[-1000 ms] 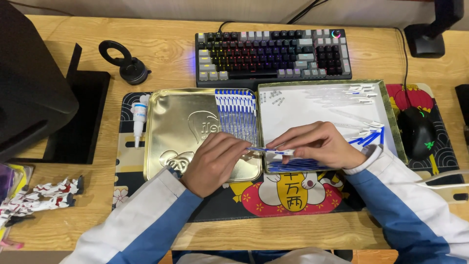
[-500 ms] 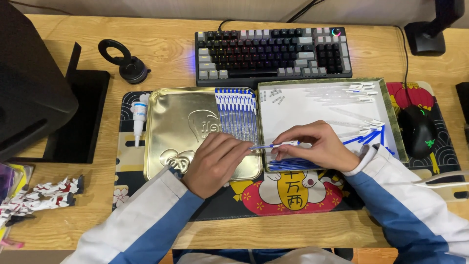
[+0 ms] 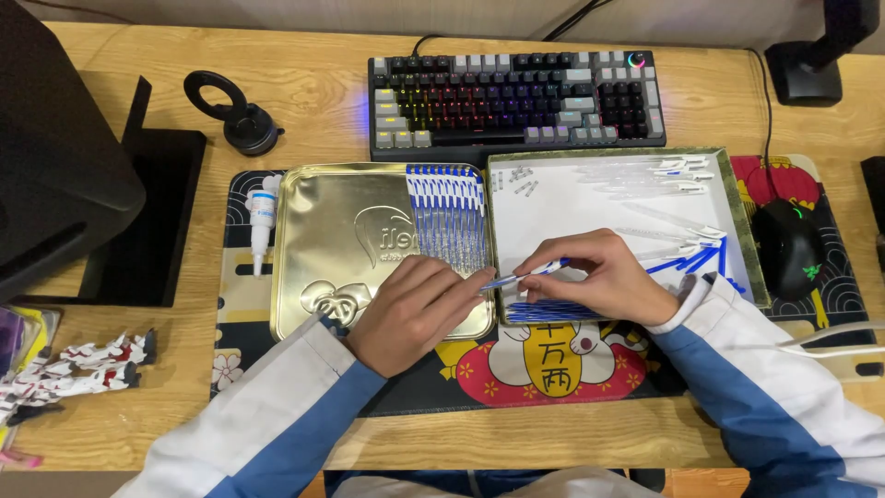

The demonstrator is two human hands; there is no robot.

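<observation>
Head view, looking down on a wooden surface [image 3: 323,101].

Both hands meet at the seam between two shallow tins. Left hand [image 3: 415,309] rests on the lower right corner of the gold tin lid [image 3: 341,249], fingers curled, fingertips meeting the near end of a blue-and-white pen [image 3: 525,274]. Right hand [image 3: 595,281] holds the other part of the same pen in a narrow pinch grip between thumb and forefinger. The pen lies roughly level, bridging the two tins' adjoining edges. Whether the left grip is closed round the pen tip or only touching it: cannot tell.

On the gold lid, a row of pens [image 3: 447,217] is laid side by side, upright, along its right edge.

Right tin, the white-lined tray [image 3: 590,198]: clear pen barrels [image 3: 664,171] at the top right, loose blue parts [image 3: 691,258] near the right wrist, a bundle of blue refills [image 3: 553,311] under the right palm, small springs [image 3: 521,180] at the top left.

Surroundings: keyboard [image 3: 516,97] behind the tins, black mouse [image 3: 788,244] at right, white tube [image 3: 263,217] just left of the gold lid, patterned desk mat [image 3: 553,364] beneath everything.
</observation>
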